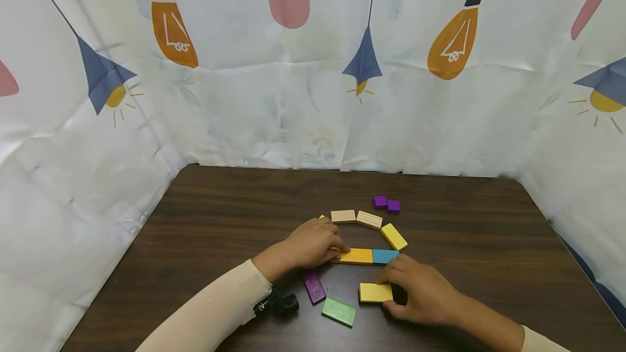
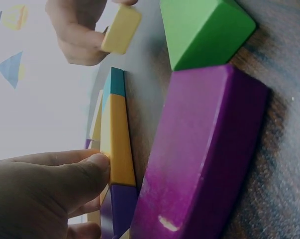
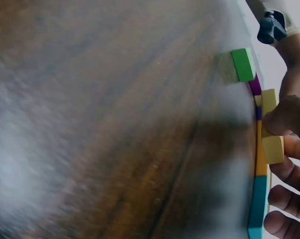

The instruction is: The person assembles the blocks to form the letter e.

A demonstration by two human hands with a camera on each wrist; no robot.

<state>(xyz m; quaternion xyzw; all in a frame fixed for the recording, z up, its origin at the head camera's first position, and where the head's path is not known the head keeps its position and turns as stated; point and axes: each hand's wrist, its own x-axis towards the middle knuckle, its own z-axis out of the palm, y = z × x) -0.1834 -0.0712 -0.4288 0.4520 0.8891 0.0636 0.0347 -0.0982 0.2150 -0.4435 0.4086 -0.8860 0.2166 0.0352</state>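
Observation:
My right hand (image 1: 423, 292) pinches a yellow rectangular block (image 1: 375, 293) between thumb and fingers, on the near side of the row. The right wrist view shows this yellow block (image 3: 273, 150) with the thumb across it. My left hand (image 1: 313, 243) grips the left part of an orange block (image 1: 357, 256), its thumb on the near side in the left wrist view. A blue block (image 1: 385, 256) adjoins the orange one's right end. At its left end is a dark purple block (image 2: 124, 204), hidden under the hand in the head view.
Two wooden blocks (image 1: 343, 216) and a yellow block (image 1: 394, 237) curve behind the row. Farther back lie two small purple blocks (image 1: 380, 202). A purple block (image 1: 314, 287) and a green block (image 1: 338, 312) lie nearer. The dark table (image 1: 235, 205) meets a patterned curtain (image 1: 313, 96).

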